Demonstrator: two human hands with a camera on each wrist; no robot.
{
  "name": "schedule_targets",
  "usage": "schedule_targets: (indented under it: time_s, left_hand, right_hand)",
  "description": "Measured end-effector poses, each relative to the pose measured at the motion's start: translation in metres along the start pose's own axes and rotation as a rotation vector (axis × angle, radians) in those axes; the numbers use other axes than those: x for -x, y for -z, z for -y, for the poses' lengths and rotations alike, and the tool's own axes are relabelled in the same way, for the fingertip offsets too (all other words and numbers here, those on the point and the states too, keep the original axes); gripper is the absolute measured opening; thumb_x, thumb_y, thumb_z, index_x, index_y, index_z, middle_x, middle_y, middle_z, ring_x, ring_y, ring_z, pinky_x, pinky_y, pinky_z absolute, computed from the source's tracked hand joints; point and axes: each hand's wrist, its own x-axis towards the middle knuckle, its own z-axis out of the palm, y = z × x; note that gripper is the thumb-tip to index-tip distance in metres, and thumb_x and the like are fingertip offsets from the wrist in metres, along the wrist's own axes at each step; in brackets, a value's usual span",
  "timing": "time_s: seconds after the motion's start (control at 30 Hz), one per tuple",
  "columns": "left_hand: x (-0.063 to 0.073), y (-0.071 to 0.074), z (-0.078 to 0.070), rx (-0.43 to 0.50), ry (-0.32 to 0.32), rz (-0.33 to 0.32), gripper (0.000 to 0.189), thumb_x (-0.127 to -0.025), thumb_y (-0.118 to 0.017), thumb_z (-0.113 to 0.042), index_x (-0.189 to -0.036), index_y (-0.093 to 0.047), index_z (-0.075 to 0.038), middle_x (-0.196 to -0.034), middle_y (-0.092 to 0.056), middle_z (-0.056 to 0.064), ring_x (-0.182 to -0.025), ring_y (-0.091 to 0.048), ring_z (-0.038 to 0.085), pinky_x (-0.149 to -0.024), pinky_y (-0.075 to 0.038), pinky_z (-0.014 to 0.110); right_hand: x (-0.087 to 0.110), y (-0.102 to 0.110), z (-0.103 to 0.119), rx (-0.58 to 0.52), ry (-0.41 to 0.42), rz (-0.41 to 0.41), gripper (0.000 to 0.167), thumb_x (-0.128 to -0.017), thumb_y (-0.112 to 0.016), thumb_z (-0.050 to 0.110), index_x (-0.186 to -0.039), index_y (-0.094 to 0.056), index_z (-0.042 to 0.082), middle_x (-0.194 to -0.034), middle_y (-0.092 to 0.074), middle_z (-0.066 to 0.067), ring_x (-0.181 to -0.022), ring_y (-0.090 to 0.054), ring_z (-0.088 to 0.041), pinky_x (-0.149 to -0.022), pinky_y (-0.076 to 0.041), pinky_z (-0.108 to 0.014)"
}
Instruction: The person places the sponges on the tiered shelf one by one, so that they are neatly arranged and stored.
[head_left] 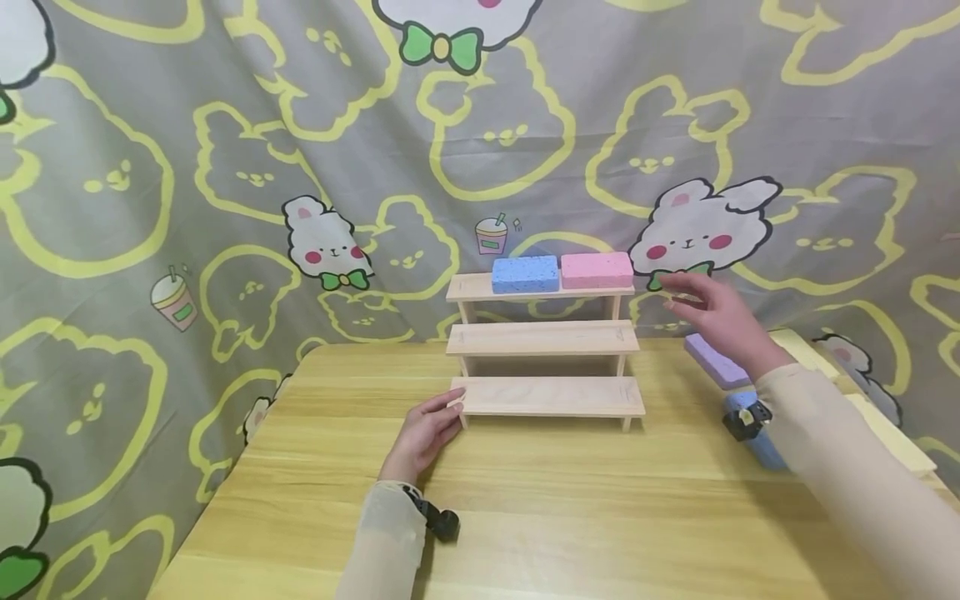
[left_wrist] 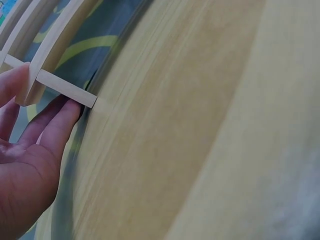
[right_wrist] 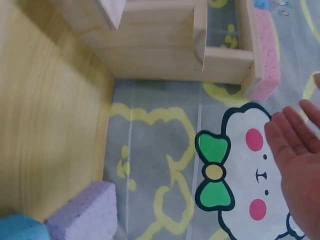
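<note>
A three-tier wooden step shelf (head_left: 546, 396) stands on the table. My left hand (head_left: 426, 433) holds the left end of its lowest tier. In the left wrist view, the thumb of that left hand (left_wrist: 32, 165) lies at the board's edge, and other fingers reach beside the leg. On the top tier, a blue sponge (head_left: 525, 275) and a pink sponge (head_left: 597, 271) sit side by side. My right hand (head_left: 716, 317) is in the air to the right of the shelf, holding nothing. The right wrist view shows this right hand (right_wrist: 300, 150) with extended fingers, apart from the pink sponge (right_wrist: 267, 55).
At the table's right lie a purple sponge (head_left: 716, 360), blue sponges (head_left: 767, 450) partly hidden by the right forearm, and pale yellow sponges (head_left: 892, 433). A patterned curtain (head_left: 375, 167) hangs behind the wooden table (head_left: 525, 508).
</note>
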Motion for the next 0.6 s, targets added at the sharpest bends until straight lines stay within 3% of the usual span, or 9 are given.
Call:
schedule_targets:
  time_s: [0.13,0.23,0.33,0.47,0.53,0.6]
  left_hand:
    - [-0.001,-0.002,0.0,-0.001,0.0,0.013,0.037,-0.092,-0.064,0.002,-0.128,-0.062,0.004,-0.141,-0.05,0.017,-0.112,-0.06,0.025,-0.097,-0.047,0.039]
    - [0.0,-0.002,0.0,-0.009,0.002,0.006,0.037,-0.092,-0.064,0.001,-0.129,-0.061,0.004,-0.141,-0.05,0.017,-0.113,-0.06,0.024,-0.097,-0.047,0.038]
    - [0.001,0.0,0.0,-0.012,0.007,-0.001,0.037,-0.092,-0.065,0.001,-0.129,-0.062,0.003,-0.141,-0.05,0.017,-0.113,-0.06,0.025,-0.098,-0.047,0.039]
    - [0.001,0.002,0.0,-0.018,0.009,0.011,0.038,-0.091,-0.066,0.0,-0.129,-0.062,0.003,-0.143,-0.049,0.017,-0.114,-0.059,0.026,-0.099,-0.045,0.041]
    - [0.0,0.002,0.0,-0.015,0.013,0.012,0.038,-0.092,-0.066,0.0,-0.129,-0.062,0.003,-0.142,-0.049,0.016,-0.115,-0.059,0.026,-0.1,-0.045,0.041]
    - [0.0,0.001,0.0,-0.018,0.015,0.008,0.037,-0.092,-0.066,0.0,-0.129,-0.062,0.002,-0.142,-0.05,0.016,-0.115,-0.059,0.026,-0.099,-0.046,0.041]
  right_hand:
    - [0.012,-0.002,-0.004,0.003,-0.017,-0.002,0.044,-0.1,-0.059,0.013,-0.139,-0.049,-0.004,-0.138,-0.05,-0.024,-0.121,-0.049,-0.043,-0.087,-0.044,-0.012]
    - [0.018,-0.004,-0.009,-0.007,-0.002,0.006,0.043,-0.099,-0.059,0.007,-0.138,-0.048,-0.007,-0.137,-0.05,-0.027,-0.12,-0.05,-0.043,-0.082,-0.041,-0.005]
    - [0.025,-0.006,-0.011,0.0,0.0,0.01,0.042,-0.098,-0.06,0.007,-0.137,-0.049,-0.007,-0.135,-0.051,-0.026,-0.115,-0.056,-0.022,-0.083,-0.039,-0.004]
    - [0.036,-0.005,-0.013,0.002,-0.004,0.013,0.042,-0.099,-0.06,0.012,-0.136,-0.05,-0.006,-0.132,-0.054,-0.025,-0.104,-0.05,0.005,-0.084,-0.039,-0.004]
    - [0.042,-0.004,-0.015,0.002,-0.017,0.015,0.041,-0.1,-0.059,0.014,-0.136,-0.05,-0.005,-0.131,-0.055,-0.024,-0.106,-0.052,0.001,-0.085,-0.039,-0.004]
    - [0.047,-0.004,-0.018,0.006,-0.039,0.028,0.042,-0.1,-0.059,0.015,-0.137,-0.05,-0.004,-0.131,-0.055,-0.023,-0.111,-0.055,-0.012,-0.084,-0.039,-0.005]
